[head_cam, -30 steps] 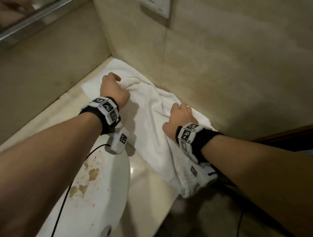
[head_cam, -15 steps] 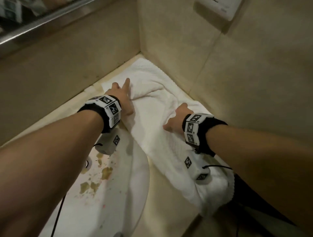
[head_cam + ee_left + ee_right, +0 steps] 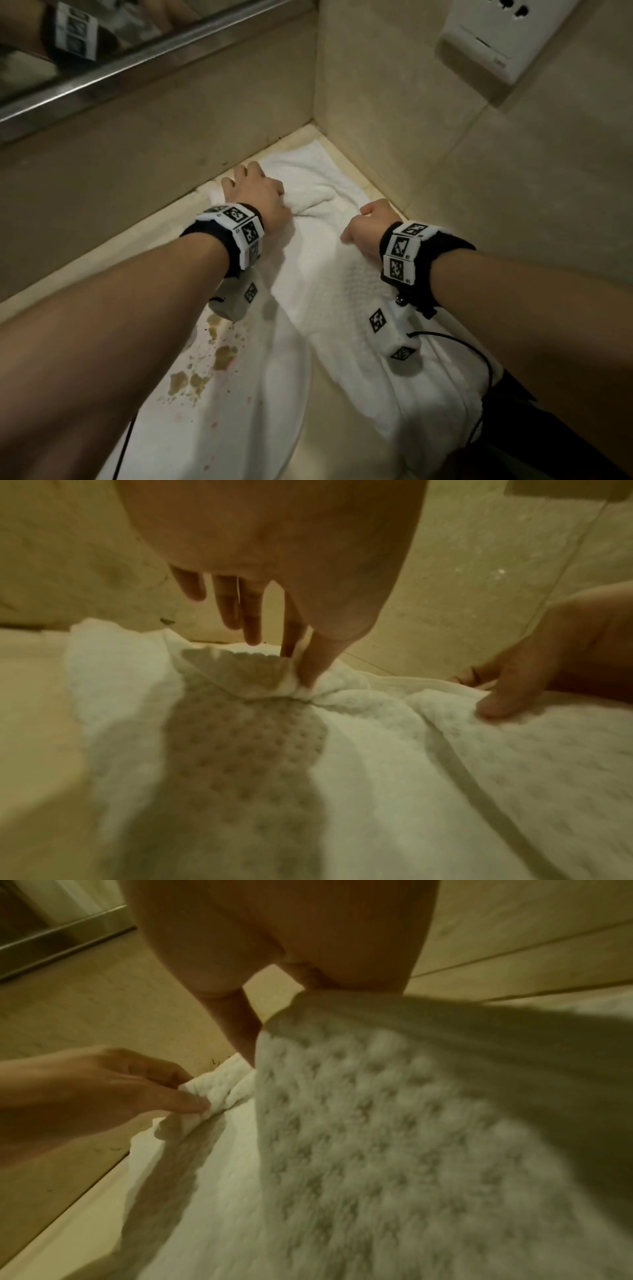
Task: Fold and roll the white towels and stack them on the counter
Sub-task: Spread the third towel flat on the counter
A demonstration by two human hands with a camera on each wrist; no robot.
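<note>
A white waffle-weave towel (image 3: 329,274) lies lengthwise on the beige counter (image 3: 342,394), from the far corner to the front edge, where its near end hangs over. My left hand (image 3: 257,195) sits at the towel's far left part. In the left wrist view its thumb and forefinger pinch a small fold of the towel (image 3: 377,777), and the other fingers are straight. My right hand (image 3: 368,222) grips the towel's right edge. In the right wrist view that edge of the towel (image 3: 377,1150) is lifted over the hidden fingers, beside the thumb (image 3: 240,1037).
A white sink (image 3: 239,411) with brown stains lies left of the towel, partly under its left edge. Beige walls close the corner at the back and right. A white socket plate (image 3: 496,41) is on the right wall, and a mirror frame (image 3: 120,65) on the left wall.
Both hands have moved up the towel toward the far corner. My left hand went from flat fingers to pinching a fold. The right hand has lifted the right edge.
</note>
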